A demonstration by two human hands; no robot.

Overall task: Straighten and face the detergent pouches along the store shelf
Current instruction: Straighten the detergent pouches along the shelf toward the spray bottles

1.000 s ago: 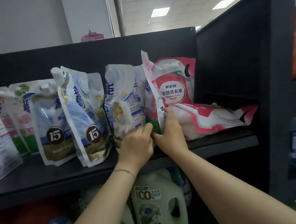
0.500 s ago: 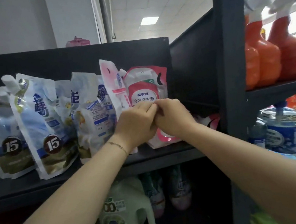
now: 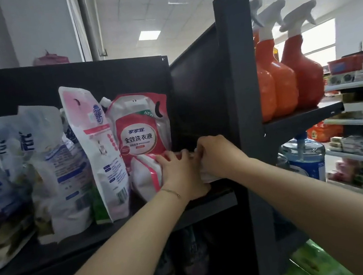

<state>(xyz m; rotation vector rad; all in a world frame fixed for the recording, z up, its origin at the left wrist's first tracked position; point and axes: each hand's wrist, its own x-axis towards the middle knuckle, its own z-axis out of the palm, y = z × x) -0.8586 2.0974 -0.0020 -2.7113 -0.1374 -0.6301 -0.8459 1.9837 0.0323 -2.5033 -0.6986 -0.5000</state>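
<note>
A pink-and-white detergent pouch (image 3: 145, 179) lies on its side at the right end of the black shelf (image 3: 208, 207). My left hand (image 3: 181, 176) grips its middle and my right hand (image 3: 218, 155) grips its right end, which my fingers hide. Behind it a red-and-white pouch (image 3: 139, 129) stands upright, facing front. To its left a tall pink pouch (image 3: 99, 152) stands turned partly sideways. Blue-and-white pouches (image 3: 58, 172) crowd the shelf further left, leaning unevenly.
A black upright post (image 3: 244, 106) closes the shelf's right end, close to my right hand. Orange spray bottles (image 3: 283, 77) stand on the neighbouring shelf beyond it. A blue-capped water bottle (image 3: 306, 160) sits lower right. More stocked shelves run along the far right.
Both hands left the tall pink pouch and dropped right onto the pouch lying flat, now gripping it. The view has swung right, showing the post and spray bottles.
</note>
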